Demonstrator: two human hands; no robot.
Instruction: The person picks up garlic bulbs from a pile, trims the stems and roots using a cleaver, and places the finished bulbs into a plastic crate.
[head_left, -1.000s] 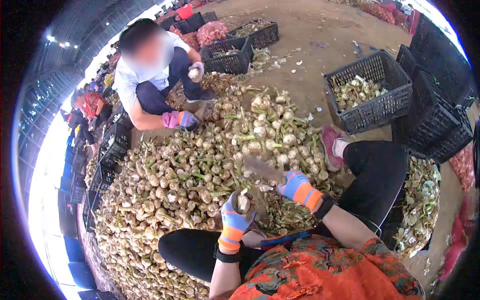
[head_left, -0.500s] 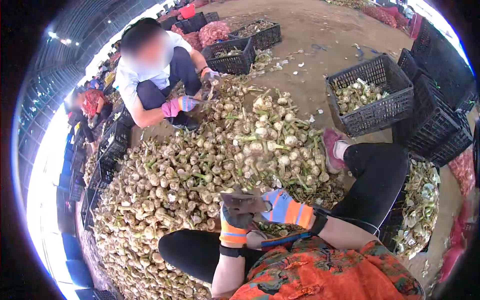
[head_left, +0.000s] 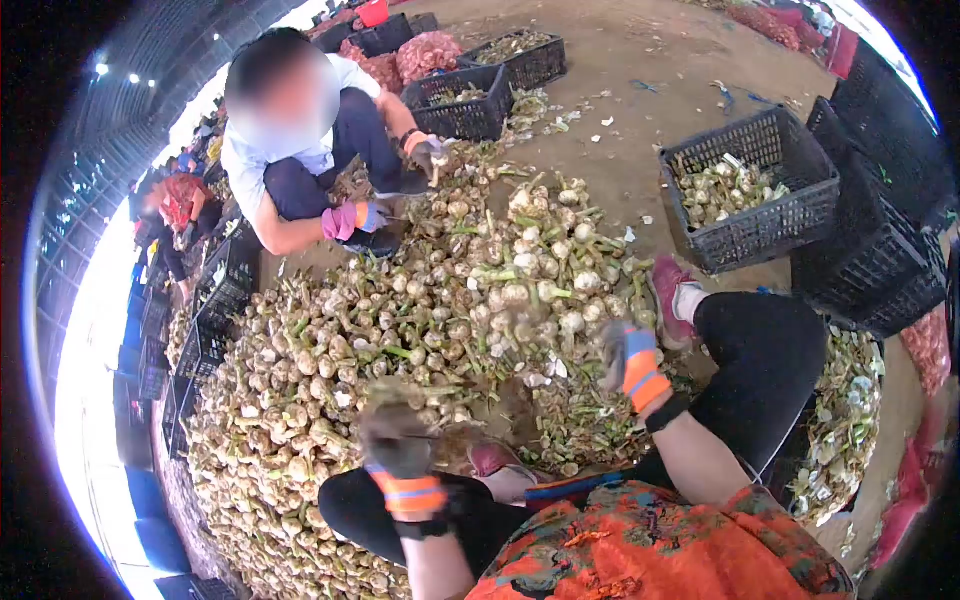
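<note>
A big heap of garlic bulbs (head_left: 330,375) with stems and roots spreads in front of my legs. Over its near edge, beside my left knee, my left hand (head_left: 402,462) wears a grey, orange and blue glove; its fingers are smeared by motion. My right hand (head_left: 632,365), gloved alike, is out to the right, above cut stems and skins (head_left: 575,415) near my shoe. Blur hides its fingers too, and I cannot make out what either hand holds.
Across the heap a co-worker (head_left: 300,150) in gloves squats, handling garlic. A black crate (head_left: 750,205) part-filled with garlic stands at the right, with stacked black crates (head_left: 865,240) beside it. More crates (head_left: 215,290) line the left side. Trimmings (head_left: 840,430) lie by my right leg.
My hands were together at a dark, flat object in front of me; they have parted, the left down and left, the right up and right. The co-worker's raised hand has moved slightly.
</note>
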